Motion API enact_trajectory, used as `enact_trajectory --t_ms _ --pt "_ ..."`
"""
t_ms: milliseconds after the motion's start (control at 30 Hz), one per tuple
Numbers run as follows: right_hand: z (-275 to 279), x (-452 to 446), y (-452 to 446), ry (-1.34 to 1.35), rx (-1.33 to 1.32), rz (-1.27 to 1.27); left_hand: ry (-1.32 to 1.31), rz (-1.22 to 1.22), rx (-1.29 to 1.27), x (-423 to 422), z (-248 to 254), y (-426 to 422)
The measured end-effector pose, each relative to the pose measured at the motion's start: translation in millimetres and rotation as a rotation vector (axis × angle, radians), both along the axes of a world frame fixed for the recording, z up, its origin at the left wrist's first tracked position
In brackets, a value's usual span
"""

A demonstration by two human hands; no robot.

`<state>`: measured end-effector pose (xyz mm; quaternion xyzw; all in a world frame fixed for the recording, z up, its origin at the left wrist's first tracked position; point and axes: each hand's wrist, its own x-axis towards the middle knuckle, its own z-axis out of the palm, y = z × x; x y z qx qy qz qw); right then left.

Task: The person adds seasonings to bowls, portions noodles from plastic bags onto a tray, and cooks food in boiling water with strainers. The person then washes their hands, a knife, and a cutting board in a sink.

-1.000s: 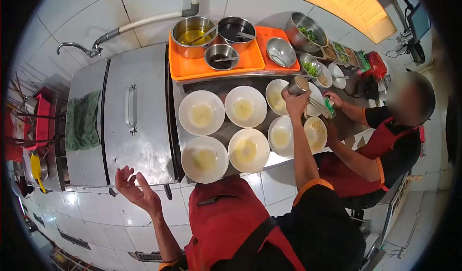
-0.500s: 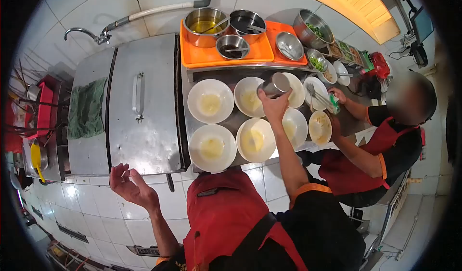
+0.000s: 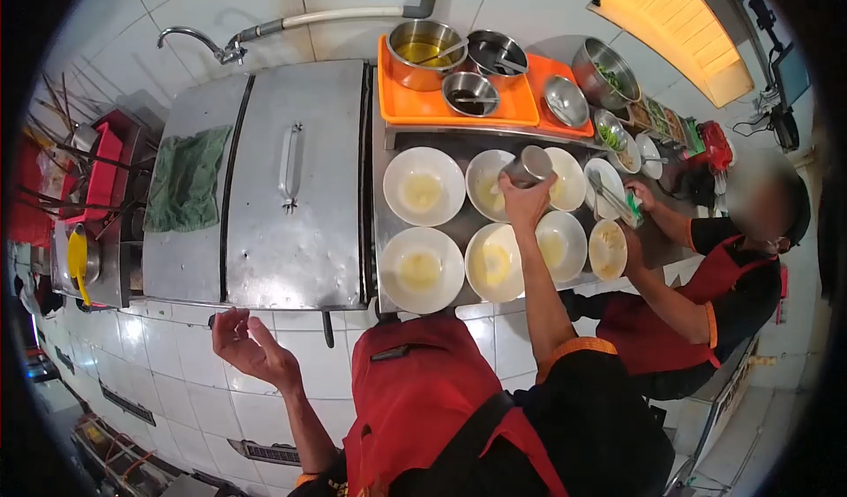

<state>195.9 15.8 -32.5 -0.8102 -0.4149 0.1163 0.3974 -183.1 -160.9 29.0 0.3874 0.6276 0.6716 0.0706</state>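
Observation:
My right hand (image 3: 527,200) is closed around a metal shaker (image 3: 531,165), tilted above the back row of bowls. Beneath and around it stand several white bowls, among them a back-left bowl (image 3: 399,199) and a front-left bowl (image 3: 394,296). Pale yellowish contents lie in their bottoms. The shaker and my arm partly cover the bowls behind them. My left hand (image 3: 256,353) holds nothing; its fingers are loosely bent and apart, near the front edge of the metal lid (image 3: 300,259).
A co-worker (image 3: 679,307) at the right holds a smaller bowl (image 3: 609,250). An orange tray (image 3: 397,109) carries pots of liquid with ladles. Bowls of greens (image 3: 609,78) stand farther right. A green cloth (image 3: 187,179) and a faucet (image 3: 198,42) are at left.
The view has turned so the counter appears farther right. My right hand still holds the shaker, now slightly farther right over the bowls. The left hand has shifted slightly leftward relative to the lid.

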Motion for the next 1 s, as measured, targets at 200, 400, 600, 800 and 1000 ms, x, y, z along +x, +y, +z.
enact_trajectory --t_ms 200,400,600,800,1000 --pt "12.1 -22.5 8.1 0.035 0.258 0.049 0.091 0.045 -0.012 -15.9 -16.5 -10.7" --pt "29.3 -117.5 8.6 0.113 -0.004 0.354 0.044 -0.024 0.061 -3.0 2.4 6.3" --pt "16.0 -121.4 10.0 0.125 0.247 0.279 0.042 0.041 0.148 -10.4 -0.9 3.9" --pt "13.4 -115.0 -7.0 0.056 0.081 0.332 0.051 0.147 0.017 -14.0 -5.7 -17.7" --pt "26.6 -118.6 2.0 0.166 0.167 0.329 0.023 0.045 0.079 -15.0 -2.9 -7.3"
